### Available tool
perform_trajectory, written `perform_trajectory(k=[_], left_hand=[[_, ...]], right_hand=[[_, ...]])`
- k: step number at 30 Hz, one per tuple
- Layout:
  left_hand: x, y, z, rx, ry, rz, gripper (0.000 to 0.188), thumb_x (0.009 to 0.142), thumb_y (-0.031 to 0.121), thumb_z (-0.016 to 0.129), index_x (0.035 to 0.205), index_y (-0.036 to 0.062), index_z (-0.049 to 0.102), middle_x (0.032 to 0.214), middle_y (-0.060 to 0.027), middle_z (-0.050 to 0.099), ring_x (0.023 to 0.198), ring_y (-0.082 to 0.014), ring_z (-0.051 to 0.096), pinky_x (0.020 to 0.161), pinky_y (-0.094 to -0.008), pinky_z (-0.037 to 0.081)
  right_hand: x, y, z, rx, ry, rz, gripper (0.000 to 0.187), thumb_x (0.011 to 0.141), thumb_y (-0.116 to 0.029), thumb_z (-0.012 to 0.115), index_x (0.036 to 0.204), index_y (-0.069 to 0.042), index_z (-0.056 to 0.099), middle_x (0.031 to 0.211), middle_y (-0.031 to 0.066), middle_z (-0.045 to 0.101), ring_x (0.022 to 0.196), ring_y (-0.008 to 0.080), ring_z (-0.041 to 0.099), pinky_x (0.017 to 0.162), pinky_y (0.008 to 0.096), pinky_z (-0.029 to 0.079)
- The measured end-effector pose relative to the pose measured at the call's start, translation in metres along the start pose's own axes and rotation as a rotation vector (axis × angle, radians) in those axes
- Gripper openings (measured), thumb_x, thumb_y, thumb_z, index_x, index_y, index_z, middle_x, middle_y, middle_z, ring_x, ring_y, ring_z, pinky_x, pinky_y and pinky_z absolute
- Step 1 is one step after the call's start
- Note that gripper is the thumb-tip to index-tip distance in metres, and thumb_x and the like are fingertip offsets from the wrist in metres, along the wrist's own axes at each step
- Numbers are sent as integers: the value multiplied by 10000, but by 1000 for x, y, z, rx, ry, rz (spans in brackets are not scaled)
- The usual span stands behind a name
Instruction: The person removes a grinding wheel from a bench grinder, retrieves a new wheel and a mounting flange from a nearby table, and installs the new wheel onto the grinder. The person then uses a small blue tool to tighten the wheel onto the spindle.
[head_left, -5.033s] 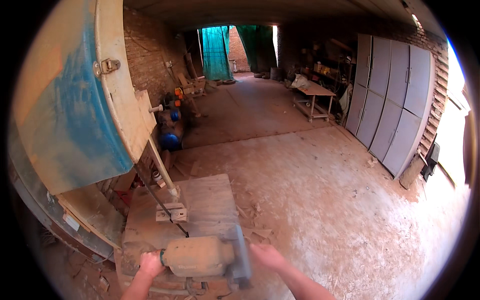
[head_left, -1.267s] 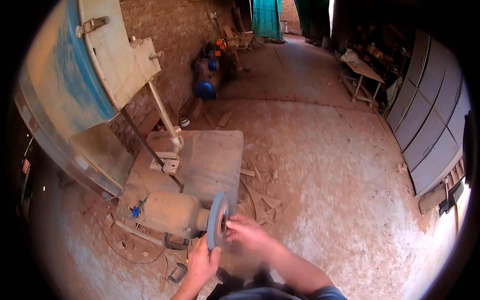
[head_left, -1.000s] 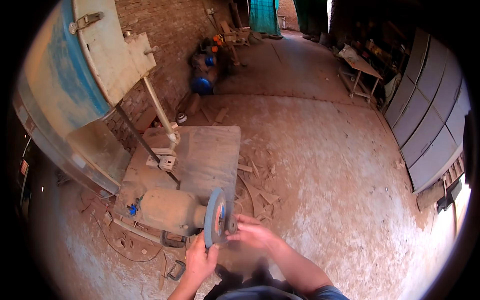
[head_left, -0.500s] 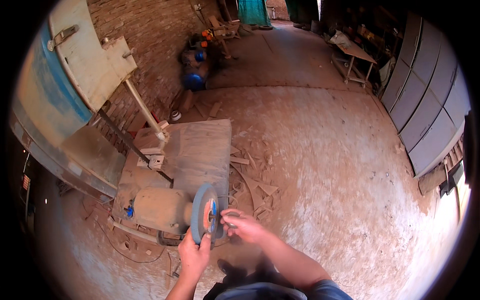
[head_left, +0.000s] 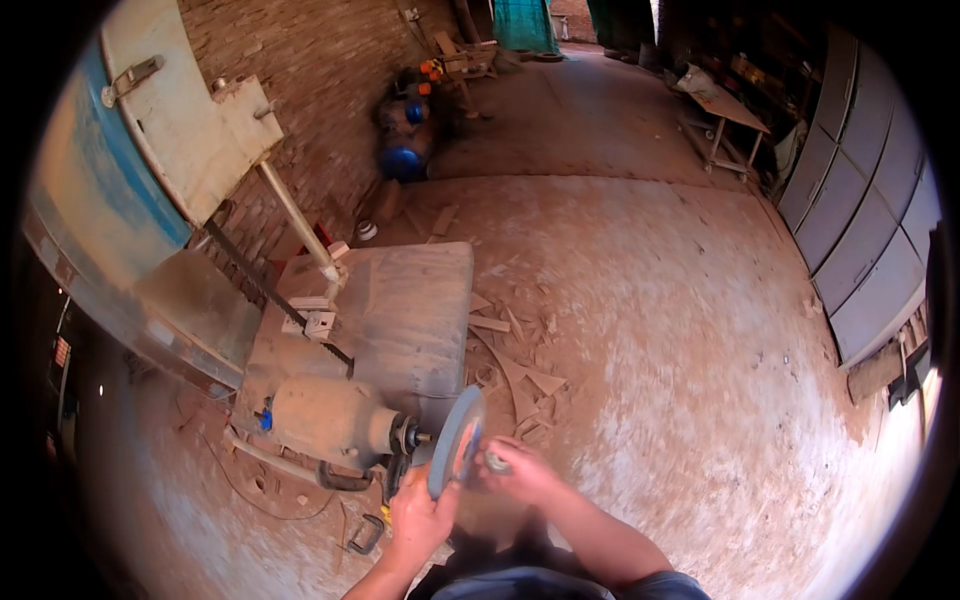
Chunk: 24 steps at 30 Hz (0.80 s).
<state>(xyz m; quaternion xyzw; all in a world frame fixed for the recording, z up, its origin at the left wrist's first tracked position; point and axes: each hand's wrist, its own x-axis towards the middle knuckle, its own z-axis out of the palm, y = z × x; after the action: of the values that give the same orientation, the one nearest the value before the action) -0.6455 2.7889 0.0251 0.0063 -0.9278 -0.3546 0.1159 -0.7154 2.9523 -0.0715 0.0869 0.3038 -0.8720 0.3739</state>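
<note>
A grey grinding wheel with a reddish label at its middle is gripped at its lower edge by my left hand. The wheel stands nearly upright, apart from the bare threaded shaft of a dusty bench grinder motor. My right hand, on the wheel's right side, has its fingers closed on a small round metal piece; its exact kind is too small to make out. The motor rests on the near part of a dusty saw table.
A large band saw rises at the left, its blade running down to the table. Wood scraps litter the floor right of the table. A C-clamp shows below the motor. Grey cabinets stand at the right.
The grinding wheel has come off the motor shaft and moved right in my left hand, baring the shaft. My right hand has moved slightly right and down with the metal piece.
</note>
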Motion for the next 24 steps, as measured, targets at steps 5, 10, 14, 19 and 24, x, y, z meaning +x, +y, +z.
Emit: perform_trajectory(k=[5, 10, 14, 19, 24], left_hand=[[-17, -1, 15, -262, -164, -188, 243, 816, 155, 639, 1013, 14, 622, 869, -176, 646, 773, -291, 656, 659, -380, 512], [-42, -28, 50, -438, -215, -201, 232, 814, 133, 647, 1011, 12, 635, 875, -148, 673, 776, -203, 659, 696, -296, 503], [-48, -31, 61, -612, -280, -403, 252, 814, 133, 649, 1035, 12, 636, 890, -95, 684, 798, -139, 639, 711, -284, 500], [-50, -40, 81, -735, -320, -498, 268, 818, 154, 639, 1060, 39, 632, 900, -109, 683, 808, -155, 652, 717, -300, 503], [-71, -47, 48, -330, -339, -268, 294, 813, 209, 631, 1068, 64, 627, 919, -172, 658, 811, -247, 665, 726, -318, 509]], right_hand=[[-47, 5, -67, 236, 150, -30, 303, 940, -379, 504, 1059, -103, 548, 999, 109, 629, 825, 259, 599, 737, 424, 480], [-102, 4, -125, 357, 189, -194, 439, 919, -507, 463, 1074, -106, 552, 977, 139, 630, 912, 342, 594, 783, 477, 473], [-139, 3, -126, 464, 216, -302, 450, 906, -521, 478, 1026, -100, 580, 968, 144, 628, 887, 343, 605, 767, 476, 482], [-154, 6, -127, 356, 271, -272, 431, 911, -494, 488, 986, -83, 593, 964, 145, 625, 915, 338, 601, 800, 468, 483], [-113, -13, -115, 274, 331, -211, 238, 925, -280, 533, 1004, -60, 579, 990, 133, 618, 936, 328, 600, 817, 475, 490]])
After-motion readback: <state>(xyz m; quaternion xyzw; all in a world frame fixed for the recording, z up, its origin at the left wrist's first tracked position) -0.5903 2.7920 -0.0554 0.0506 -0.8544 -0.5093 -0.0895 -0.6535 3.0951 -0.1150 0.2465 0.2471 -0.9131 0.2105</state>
